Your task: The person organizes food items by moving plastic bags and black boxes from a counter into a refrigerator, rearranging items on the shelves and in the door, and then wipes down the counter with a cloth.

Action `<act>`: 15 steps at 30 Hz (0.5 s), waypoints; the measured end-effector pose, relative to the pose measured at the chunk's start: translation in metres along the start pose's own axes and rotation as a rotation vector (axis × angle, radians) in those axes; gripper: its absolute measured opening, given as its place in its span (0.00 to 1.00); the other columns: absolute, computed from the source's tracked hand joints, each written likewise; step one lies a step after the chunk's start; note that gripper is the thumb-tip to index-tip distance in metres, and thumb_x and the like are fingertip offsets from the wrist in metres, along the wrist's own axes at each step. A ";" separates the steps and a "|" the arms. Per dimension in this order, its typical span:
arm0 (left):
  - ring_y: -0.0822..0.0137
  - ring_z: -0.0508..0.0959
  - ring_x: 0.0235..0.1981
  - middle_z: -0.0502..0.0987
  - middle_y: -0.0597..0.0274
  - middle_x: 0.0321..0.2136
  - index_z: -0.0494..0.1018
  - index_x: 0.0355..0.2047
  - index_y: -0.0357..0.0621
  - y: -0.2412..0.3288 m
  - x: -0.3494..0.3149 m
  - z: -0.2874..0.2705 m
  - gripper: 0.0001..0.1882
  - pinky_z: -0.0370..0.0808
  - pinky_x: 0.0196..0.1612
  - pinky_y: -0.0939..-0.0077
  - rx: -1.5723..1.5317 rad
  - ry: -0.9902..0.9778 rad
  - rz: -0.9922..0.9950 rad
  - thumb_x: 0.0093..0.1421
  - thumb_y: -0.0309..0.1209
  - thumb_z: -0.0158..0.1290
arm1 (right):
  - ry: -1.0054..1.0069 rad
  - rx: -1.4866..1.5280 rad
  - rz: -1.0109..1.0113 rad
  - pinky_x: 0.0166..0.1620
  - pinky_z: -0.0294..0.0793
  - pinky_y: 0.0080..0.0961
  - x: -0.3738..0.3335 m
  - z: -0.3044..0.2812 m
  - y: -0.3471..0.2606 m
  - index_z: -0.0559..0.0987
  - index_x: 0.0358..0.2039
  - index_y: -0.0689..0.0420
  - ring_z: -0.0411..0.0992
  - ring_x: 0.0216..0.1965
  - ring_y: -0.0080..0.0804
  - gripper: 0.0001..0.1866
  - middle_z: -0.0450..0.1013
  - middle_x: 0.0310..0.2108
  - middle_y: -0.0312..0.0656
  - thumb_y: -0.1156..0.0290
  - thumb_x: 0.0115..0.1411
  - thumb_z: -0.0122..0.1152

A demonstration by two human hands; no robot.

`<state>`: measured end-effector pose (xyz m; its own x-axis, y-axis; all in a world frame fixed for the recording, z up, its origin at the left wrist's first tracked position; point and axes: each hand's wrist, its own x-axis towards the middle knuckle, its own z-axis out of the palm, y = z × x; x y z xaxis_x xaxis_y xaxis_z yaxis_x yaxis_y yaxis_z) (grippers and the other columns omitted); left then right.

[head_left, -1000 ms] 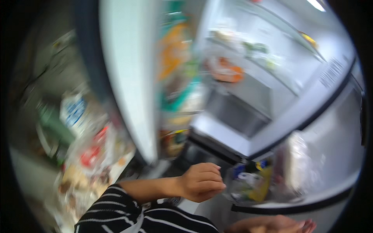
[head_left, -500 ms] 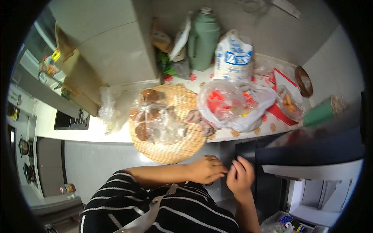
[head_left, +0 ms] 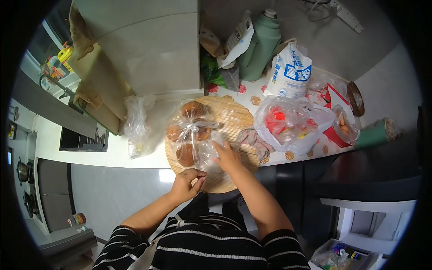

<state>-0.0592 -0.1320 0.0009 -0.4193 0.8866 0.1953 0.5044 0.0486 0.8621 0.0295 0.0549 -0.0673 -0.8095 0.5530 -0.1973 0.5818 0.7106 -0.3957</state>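
Several brown, round, bun-like pieces [head_left: 185,154] lie in a knotted clear plastic bag [head_left: 194,129] on a round slatted wooden board [head_left: 236,117]. At the bag's loose right side, my right hand [head_left: 228,157] reaches over the board, its fingers apart and touching or just above the crumpled film. My left hand [head_left: 185,184] is at the board's front edge, below the buns. Its fingers are curled into a pinch; what they hold, if anything, cannot be made out. A crumpled pinkish cloth [head_left: 255,141] lies on the board's right edge.
Right of the board sits a white plastic bag with red items [head_left: 288,123]. Behind are a green thermos [head_left: 261,45] and a white printed sack [head_left: 290,72]. A crumpled clear bag [head_left: 140,123] lies left; an open fridge door [head_left: 369,206] stands at lower right.
Both hands, close together in front of my body before, have moved apart: the left to the board's front edge, the right forward over the bag. The view has shifted left.
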 end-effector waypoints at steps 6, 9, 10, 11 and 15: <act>0.49 0.72 0.48 0.73 0.48 0.47 0.71 0.48 0.37 0.000 0.033 0.007 0.23 0.68 0.51 0.64 0.035 0.040 0.172 0.50 0.27 0.61 | 0.448 0.459 -0.119 0.33 0.71 0.34 -0.042 -0.056 0.022 0.76 0.35 0.60 0.72 0.32 0.40 0.13 0.72 0.31 0.45 0.74 0.46 0.60; 0.47 0.65 0.57 0.64 0.44 0.56 0.62 0.58 0.38 0.045 0.071 0.031 0.39 0.63 0.58 0.61 -0.043 -0.044 0.300 0.47 0.34 0.65 | 0.412 0.931 0.000 0.24 0.66 0.21 -0.103 -0.122 0.033 0.76 0.31 0.63 0.66 0.20 0.23 0.09 0.69 0.20 0.36 0.73 0.49 0.60; 0.47 0.58 0.62 0.57 0.43 0.61 0.53 0.63 0.40 0.051 0.082 0.045 0.52 0.57 0.62 0.59 -0.096 -0.224 0.335 0.42 0.41 0.69 | 0.390 1.080 0.029 0.23 0.64 0.19 -0.126 -0.137 0.041 0.76 0.31 0.62 0.64 0.19 0.20 0.08 0.68 0.20 0.33 0.73 0.50 0.60; 0.49 0.56 0.63 0.56 0.42 0.61 0.49 0.64 0.39 0.071 0.090 0.060 0.58 0.56 0.63 0.59 -0.124 -0.332 0.421 0.39 0.44 0.71 | 0.383 1.224 0.060 0.22 0.63 0.17 -0.153 -0.154 0.048 0.76 0.31 0.61 0.63 0.18 0.16 0.07 0.67 0.19 0.31 0.72 0.51 0.60; 0.60 0.72 0.50 0.67 0.52 0.52 0.42 0.64 0.39 0.113 0.085 0.153 0.60 0.71 0.50 0.68 -0.592 -0.722 0.308 0.40 0.35 0.72 | 0.445 1.432 0.087 0.21 0.61 0.15 -0.225 -0.182 0.058 0.75 0.33 0.60 0.63 0.19 0.13 0.09 0.67 0.19 0.29 0.69 0.53 0.60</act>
<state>0.0777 0.0191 0.0438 0.3286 0.8996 0.2877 -0.0282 -0.2951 0.9550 0.2594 0.0510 0.1177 -0.5350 0.8402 -0.0886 -0.1545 -0.2004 -0.9675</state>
